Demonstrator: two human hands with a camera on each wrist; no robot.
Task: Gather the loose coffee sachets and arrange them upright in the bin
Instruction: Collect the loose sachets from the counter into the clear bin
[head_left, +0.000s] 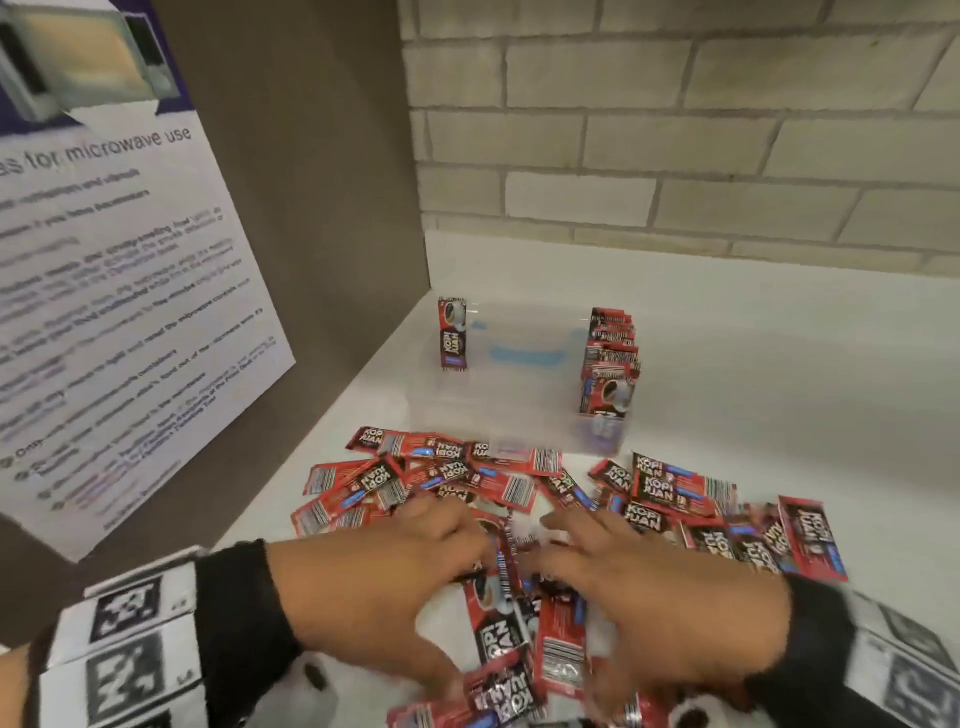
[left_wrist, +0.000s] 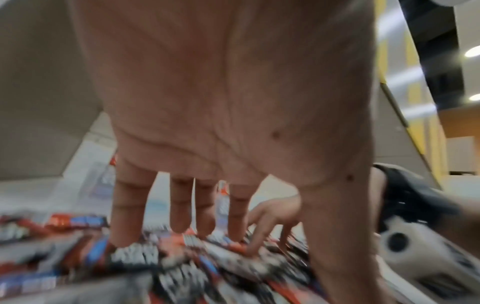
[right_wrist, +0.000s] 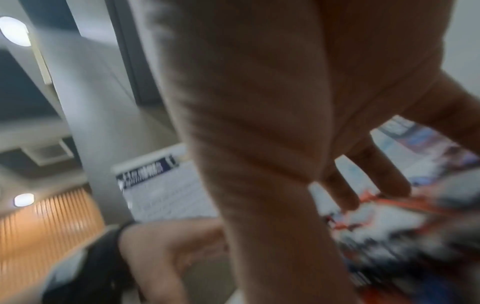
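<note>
Left hand (head_left: 374, 587) and right hand (head_left: 670, 597) palm-down, fingers spread flat, pressing on loose red coffee sachets (head_left: 498, 483) heaped on white counter (head_left: 779, 364); clear bin (head_left: 524, 395) just behind heap, row of upright sachets (head_left: 610, 358) at its right end, 1 sachet (head_left: 453, 332) upright at its left end; microwave notice (head_left: 119, 291) on left wall

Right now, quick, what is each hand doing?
Left hand: open, straight fingers spread on the heap of loose red foil coffee sachets, gripping none.
Right hand: open, fingers spread over the same heap.
</note>
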